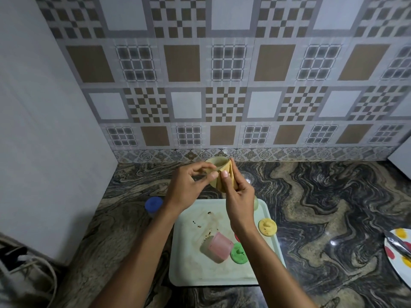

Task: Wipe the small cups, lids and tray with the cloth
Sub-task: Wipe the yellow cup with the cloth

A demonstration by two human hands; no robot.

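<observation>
Above the far end of the tray, my right hand (238, 194) grips a small yellow cup (222, 166) that is wrapped in a yellowish cloth (214, 182). My left hand (189, 185) pinches the cloth at the cup's rim. The pale tray (200, 276) lies on the counter below, stained and with dark crumbs. On it a pink cup (219, 246) lies on its side beside a green lid (239, 252). A yellow lid (267, 227) sits at the tray's right edge. A red lid (237, 237) is mostly hidden by my right forearm.
A blue-lidded cup (153, 204) stands on the marble counter (322, 207) left of the tray. A pale cup (256, 203) peeks out behind my right wrist. A spotted plate (398, 261) with a shiny item on it sits at the right edge. Cables (26, 270) lie at the lower left.
</observation>
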